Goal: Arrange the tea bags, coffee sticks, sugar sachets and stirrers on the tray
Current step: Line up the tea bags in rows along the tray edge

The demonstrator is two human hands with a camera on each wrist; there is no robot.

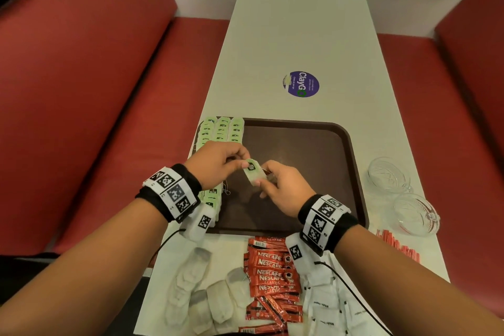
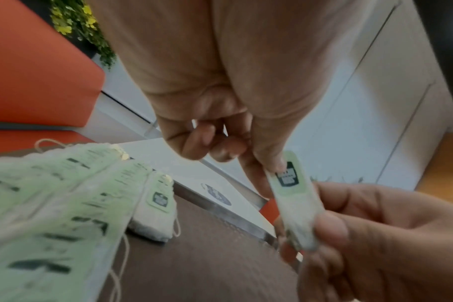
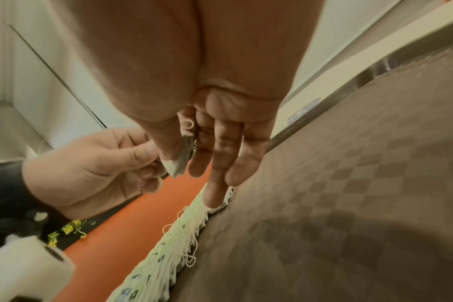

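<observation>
Both hands hold one green-tagged tea bag (image 1: pixel 253 173) just above the brown tray (image 1: pixel 313 150). My left hand (image 1: pixel 242 162) pinches its upper, tagged end, and my right hand (image 1: pixel 263 182) pinches its lower end. In the left wrist view the tea bag (image 2: pixel 295 204) stands nearly upright between the two hands. In the right wrist view the tea bag (image 3: pixel 180 161) is pinched under the thumb while the other fingers (image 3: pixel 215 183) point straight out. Rows of tea bags (image 1: pixel 223 129) overlap along the tray's left side, partly hidden by my left hand.
On the table in front of the tray lie loose tea bags (image 1: pixel 201 294), red coffee sticks (image 1: pixel 272 273) and white sugar sachets (image 1: pixel 327 305). Red stirrers (image 1: pixel 395 245) lie at the right, beside two glass bowls (image 1: pixel 387 174). Red benches flank the table.
</observation>
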